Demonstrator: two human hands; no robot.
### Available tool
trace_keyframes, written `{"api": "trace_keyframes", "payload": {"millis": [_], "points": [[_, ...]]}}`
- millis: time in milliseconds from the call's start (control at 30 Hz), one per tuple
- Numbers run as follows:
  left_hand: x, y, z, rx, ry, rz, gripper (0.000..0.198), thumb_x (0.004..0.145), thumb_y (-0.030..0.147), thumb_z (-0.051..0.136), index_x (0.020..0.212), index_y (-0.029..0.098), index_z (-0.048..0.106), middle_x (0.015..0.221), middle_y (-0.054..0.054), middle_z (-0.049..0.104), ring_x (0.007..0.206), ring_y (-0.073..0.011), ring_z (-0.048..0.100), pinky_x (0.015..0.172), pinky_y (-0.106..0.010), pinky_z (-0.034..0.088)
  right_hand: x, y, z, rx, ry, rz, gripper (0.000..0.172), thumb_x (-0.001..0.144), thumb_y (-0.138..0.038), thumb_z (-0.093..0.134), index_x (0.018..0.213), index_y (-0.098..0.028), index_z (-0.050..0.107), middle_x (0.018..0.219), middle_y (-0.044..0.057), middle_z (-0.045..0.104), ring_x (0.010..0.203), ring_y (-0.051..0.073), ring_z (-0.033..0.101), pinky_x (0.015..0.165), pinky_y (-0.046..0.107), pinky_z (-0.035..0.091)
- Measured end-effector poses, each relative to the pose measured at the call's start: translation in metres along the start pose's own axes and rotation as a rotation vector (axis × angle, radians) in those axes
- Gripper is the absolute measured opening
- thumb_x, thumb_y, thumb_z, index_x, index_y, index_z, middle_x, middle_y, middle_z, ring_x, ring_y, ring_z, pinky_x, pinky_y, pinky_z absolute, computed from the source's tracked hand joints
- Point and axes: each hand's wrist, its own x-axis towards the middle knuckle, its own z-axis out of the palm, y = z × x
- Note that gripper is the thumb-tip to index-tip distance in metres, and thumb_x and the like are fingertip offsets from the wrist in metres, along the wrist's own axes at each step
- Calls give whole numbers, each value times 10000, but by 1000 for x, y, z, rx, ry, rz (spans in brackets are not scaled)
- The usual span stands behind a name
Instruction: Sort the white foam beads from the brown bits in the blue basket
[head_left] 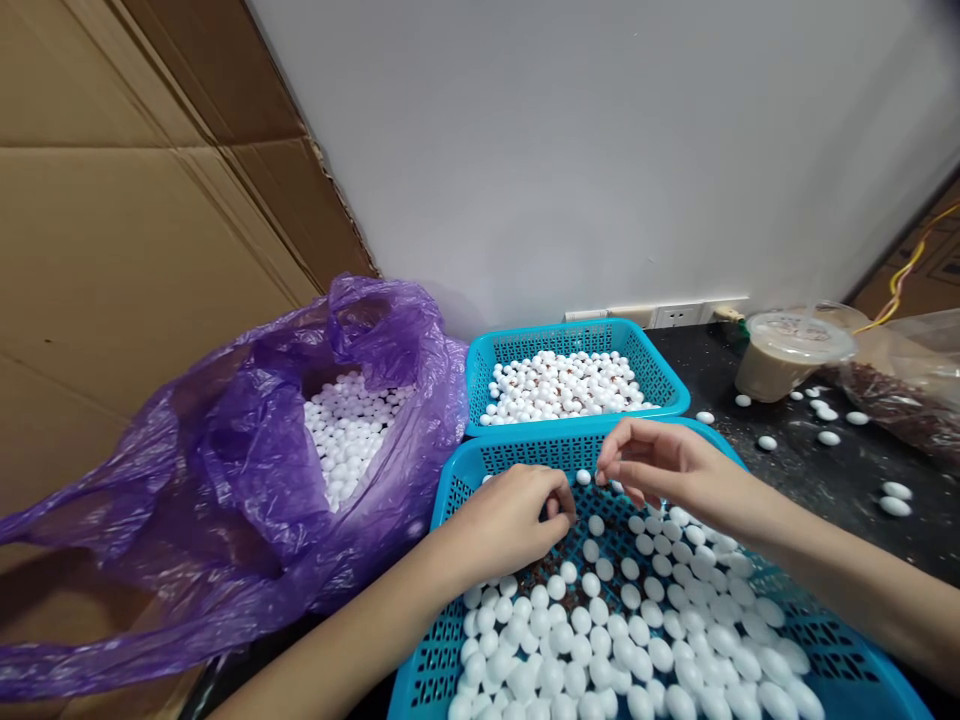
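Observation:
My left hand [517, 515] reaches over the left side of the near blue plastic basket [847, 660], fingers curled in with thumb and index close together. Whatever it may hold is hidden. Above the far part of the same basket is my right hand [667, 465], thumb and fingertips drawn together in a pinch; I cannot make out anything between them. Many smooth white oval pieces [600, 640] fill the near side of this basket. Dark reddish-brown crumbs [574, 597] lie on its floor below my left hand. A single white piece [583, 478] sits between the hands.
Behind is a second blue basket [679, 397] with white pieces and brown bits. A purple plastic bag [255, 430] of white pieces stands left, beside cardboard [112, 230]. At right are a lidded drink cup [780, 365], a clear bag of brown bits [911, 400] and loose pieces [829, 438].

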Motion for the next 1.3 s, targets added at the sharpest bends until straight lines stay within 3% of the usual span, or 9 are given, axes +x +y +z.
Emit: {"api": "trace_keyframes", "payload": {"millis": [200, 367, 667, 867, 1067, 1300], "points": [[-3, -1, 2, -24, -34, -40, 118, 713, 197, 477, 709, 182, 594, 654, 0, 619, 626, -152, 567, 539, -239, 371, -8, 1, 6, -476, -103, -60, 58, 807, -178, 508, 822, -201, 558, 705, -17, 565, 557, 98, 444, 493, 225, 335], [-6, -3, 5, -37, -66, -63, 63, 620, 206, 518, 675, 195, 546, 620, 20, 597, 545, -135, 544, 480, -220, 366, -9, 1, 7, -569, -145, -51, 97, 777, -125, 487, 803, -204, 537, 587, -51, 494, 510, 89, 420, 461, 217, 301], [-5, -3, 3, -66, -144, -131, 95, 639, 191, 479, 638, 180, 573, 609, -5, 633, 562, -143, 589, 481, -216, 393, -12, 3, 7, -766, -212, -49, 143, 711, -115, 506, 779, -196, 602, 641, -14, 601, 540, 109, 476, 480, 232, 279], [-4, -2, 5, -35, -35, -55, 117, 685, 199, 471, 643, 167, 575, 621, -19, 619, 572, -139, 567, 496, -221, 382, -14, 6, 7, -854, -311, -43, 139, 724, -131, 502, 771, -210, 606, 702, -6, 647, 606, 136, 529, 519, 243, 293], [-4, 0, 4, -140, -2, -36, 98, 749, 219, 445, 745, 175, 533, 663, -4, 599, 578, -123, 560, 477, -201, 366, -19, 4, 8, -933, -408, -145, 82, 700, -196, 567, 773, -210, 602, 775, 6, 617, 652, 152, 530, 553, 258, 301], [-1, 8, 0, -265, 59, -6, 41, 748, 190, 488, 750, 174, 526, 746, -3, 612, 637, -117, 584, 561, -217, 458, -23, 0, 12, -1042, -398, -172, 115, 636, -222, 603, 748, -198, 596, 768, 16, 586, 628, 164, 513, 523, 265, 265]]}}
